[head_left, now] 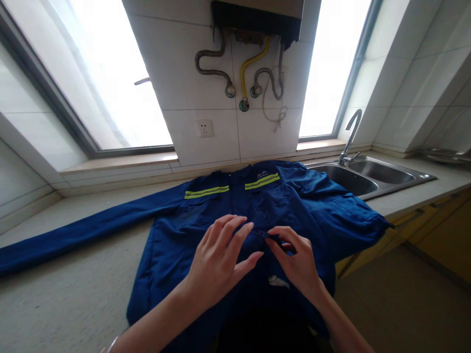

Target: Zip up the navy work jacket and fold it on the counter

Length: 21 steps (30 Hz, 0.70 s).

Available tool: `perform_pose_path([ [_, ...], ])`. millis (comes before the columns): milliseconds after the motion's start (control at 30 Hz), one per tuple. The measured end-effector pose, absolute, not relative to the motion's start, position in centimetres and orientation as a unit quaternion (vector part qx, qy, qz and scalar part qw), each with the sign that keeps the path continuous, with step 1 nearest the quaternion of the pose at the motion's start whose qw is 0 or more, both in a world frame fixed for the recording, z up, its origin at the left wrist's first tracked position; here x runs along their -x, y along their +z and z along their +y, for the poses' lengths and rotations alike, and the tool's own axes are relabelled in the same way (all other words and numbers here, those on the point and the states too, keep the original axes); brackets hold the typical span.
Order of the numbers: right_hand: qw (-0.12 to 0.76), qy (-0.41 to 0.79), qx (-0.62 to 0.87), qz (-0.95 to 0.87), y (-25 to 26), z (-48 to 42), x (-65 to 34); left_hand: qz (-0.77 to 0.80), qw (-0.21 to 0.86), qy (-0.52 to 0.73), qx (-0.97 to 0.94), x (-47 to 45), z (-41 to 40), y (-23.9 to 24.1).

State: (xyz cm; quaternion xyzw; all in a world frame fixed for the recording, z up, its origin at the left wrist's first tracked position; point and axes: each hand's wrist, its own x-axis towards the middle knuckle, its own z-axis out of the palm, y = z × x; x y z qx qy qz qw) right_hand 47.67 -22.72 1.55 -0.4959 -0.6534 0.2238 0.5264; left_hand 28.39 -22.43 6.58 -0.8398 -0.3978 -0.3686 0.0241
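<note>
In the head view, the only lettering is a small white print (262,174) on the far right chest of a blue jacket (172,255), just above the right-hand yellow reflective strip (262,181); it is too small to read. A matching strip (206,191) crosses the left chest.

The jacket lies on the pale countertop (73,289), collar far and hem near, under both hands. One sleeve (84,235) stretches out to the left; the other side bunches to the right, reaching past the counter edge near the sink (408,182). The right hand (300,264) pinches the jacket's front between thumb and forefinger, near side of a button (264,215). The left hand (217,257) is unclenched, fingers spread above the cloth just left of that pinch, grasping nothing; whether its fingertips touch the fabric cannot be told. A whitish patch (278,281) shows near the right wrist.

On the far wall is a socket (205,128).
</note>
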Motion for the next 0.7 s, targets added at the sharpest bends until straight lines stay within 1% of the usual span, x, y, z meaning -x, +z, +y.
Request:
perform_pose_path([
  [67, 0.526, 0.213, 0.485, -0.666, 1.6, -22.8, -47.7, -0.364, 0.052, -0.350, 0.861, -28.5, -22.2, 6.4],
  [133, 0.524, 0.196, 0.468, -0.684, 1.5, -22.9, -47.9, -0.349, 0.026, -0.340, 0.873, -28.8, -22.0, 6.0],
  [233, 0.521, 0.167, 0.442, -0.710, 1.3, -23.0, -48.0, -0.372, -0.005, -0.330, 0.867, -29.1, -22.0, 5.3],
  [367, 0.516, 0.115, 0.440, -0.726, 1.2, -23.0, -47.8, -0.363, 0.078, -0.301, 0.878, -29.2, -22.2, 4.4],
  [467, 0.506, 0.117, 0.444, -0.730, 1.3, -22.9, -47.6, -0.345, 0.111, -0.290, 0.886, -29.1, -22.3, 3.9],
  [533, 0.498, 0.139, 0.451, -0.728, 1.5, -22.9, -47.5, -0.350, 0.074, -0.292, 0.887, -29.1, -22.1, 3.8],
  [633, 0.487, 0.185, 0.458, -0.720, 1.7, -22.9, -47.6, -0.372, -0.020, -0.302, 0.877, -29.1, -21.7, 3.8],
  [700, 0.486, 0.208, 0.454, -0.717, 1.8, -22.8, -47.6, -0.384, -0.062, -0.307, 0.869, -29.1, -21.4, 3.9],
])
